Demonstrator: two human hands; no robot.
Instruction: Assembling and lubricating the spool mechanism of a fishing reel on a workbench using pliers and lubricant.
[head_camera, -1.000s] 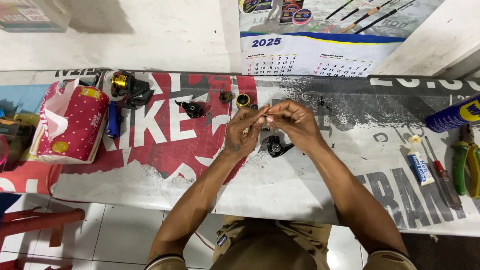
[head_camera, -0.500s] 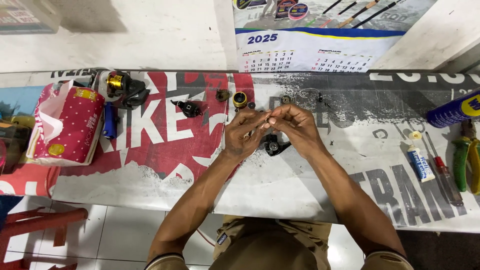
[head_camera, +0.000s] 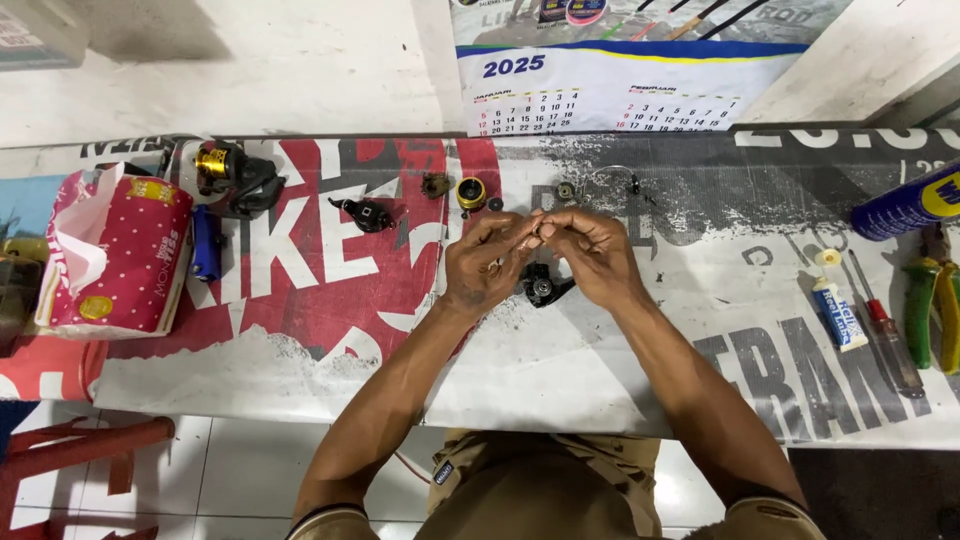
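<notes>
My left hand (head_camera: 487, 262) and my right hand (head_camera: 590, 252) meet above the workbench, fingertips pinched together on a tiny part (head_camera: 538, 228) too small to make out. Directly below them on the bench lies a black reel body (head_camera: 543, 285). Just beyond the hands rest a gold-and-black round part (head_camera: 471, 192), a small brownish part (head_camera: 436, 184), a small round metal piece (head_camera: 566, 190) and a black handle piece (head_camera: 364, 213).
A red dotted tissue pack (head_camera: 115, 255) sits at left, beside a blue tube (head_camera: 205, 243) and a black-and-gold reel (head_camera: 232, 176). At right lie a glue tube (head_camera: 834, 310), a red-handled screwdriver (head_camera: 886, 324), green pliers (head_camera: 932, 305) and a blue spray can (head_camera: 907, 203). A calendar (head_camera: 610, 90) hangs on the wall.
Both hands stay pinched together over the black reel body, with only slight finger movement. The view shifted slightly.
</notes>
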